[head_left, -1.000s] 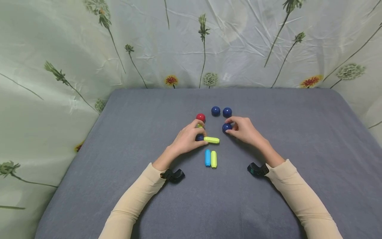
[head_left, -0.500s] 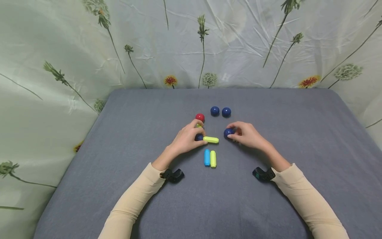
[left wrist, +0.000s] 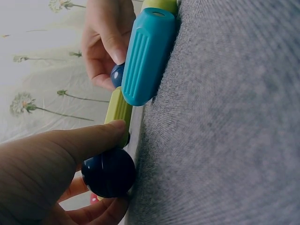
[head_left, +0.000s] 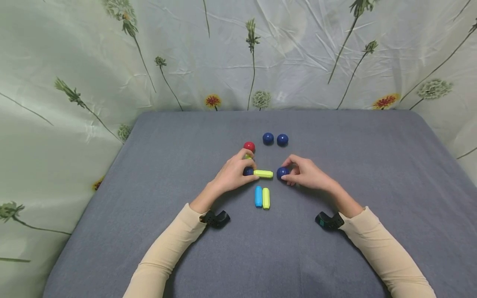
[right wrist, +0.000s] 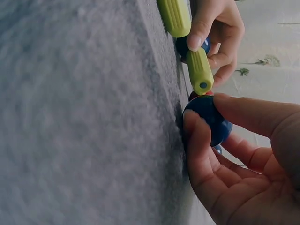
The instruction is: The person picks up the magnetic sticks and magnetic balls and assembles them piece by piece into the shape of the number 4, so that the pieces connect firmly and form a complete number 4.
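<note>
My left hand [head_left: 232, 173] grips a dark blue ball [left wrist: 108, 173] between thumb and fingers. Its thumb lies against a yellow-green ribbed rod [head_left: 263, 174] that meets this ball and points right. Another yellow-green rod [head_left: 249, 157], partly hidden by the left fingers, runs back toward a red ball [head_left: 249, 146]. With thumb and fingers, my right hand [head_left: 307, 174] pinches a second dark blue ball [right wrist: 208, 117] close to the free end of the first rod. A narrow gap shows between that ball and the rod in the head view.
Two more dark blue balls [head_left: 268, 138] sit behind the hands. In front of them, a blue rod [head_left: 258, 196] and a yellow-green rod [head_left: 266, 198] lie side by side. Grey cloth [head_left: 186, 145] covers the table, and a flower-patterned curtain [head_left: 223, 54] hangs behind.
My right hand has brought its blue ball toward me, from behind the rod's line to level with the rod's free end. The left hand has stayed in place.
</note>
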### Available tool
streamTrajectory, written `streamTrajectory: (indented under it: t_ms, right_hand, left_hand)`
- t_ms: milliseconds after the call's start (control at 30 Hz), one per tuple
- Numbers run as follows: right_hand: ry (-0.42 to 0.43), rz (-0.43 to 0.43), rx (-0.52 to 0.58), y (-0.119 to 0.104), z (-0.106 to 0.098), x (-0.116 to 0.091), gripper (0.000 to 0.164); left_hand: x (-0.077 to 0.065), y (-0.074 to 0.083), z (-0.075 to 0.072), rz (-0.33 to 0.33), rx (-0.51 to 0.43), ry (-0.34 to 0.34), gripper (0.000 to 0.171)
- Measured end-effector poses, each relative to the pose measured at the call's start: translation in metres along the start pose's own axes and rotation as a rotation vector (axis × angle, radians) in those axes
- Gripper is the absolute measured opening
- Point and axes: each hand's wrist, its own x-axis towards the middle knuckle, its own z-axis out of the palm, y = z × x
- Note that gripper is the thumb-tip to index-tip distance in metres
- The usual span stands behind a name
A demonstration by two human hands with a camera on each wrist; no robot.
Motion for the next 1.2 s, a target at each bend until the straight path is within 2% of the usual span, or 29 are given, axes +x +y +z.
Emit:
streamTrajectory:
  t_ms: [533,800,967,1200]
  right_hand:
    - [0.004,-0.007,0.032,-0.003,0.009,0.002,0.030]
    - [0.021,-0.025,0.000,-0.005,0.010,0.003,0.029]
    - [0.036,-0.029,-0.007,-0.005,0.011,0.003,0.029]
    - [0.048,-0.036,-0.008,-0.006,0.013,0.003,0.029]
  left_hand:
    - [0.000,0.000,0.000,-0.003,-0.014,-0.001,0.022]
    - [0.001,-0.001,-0.004,0.036,-0.005,-0.027,0.022]
    - [0.001,0.001,-0.005,0.036,0.055,-0.044,0.024]
    - [0.002,0.008,-0.006,0.014,0.232,-0.061,0.029]
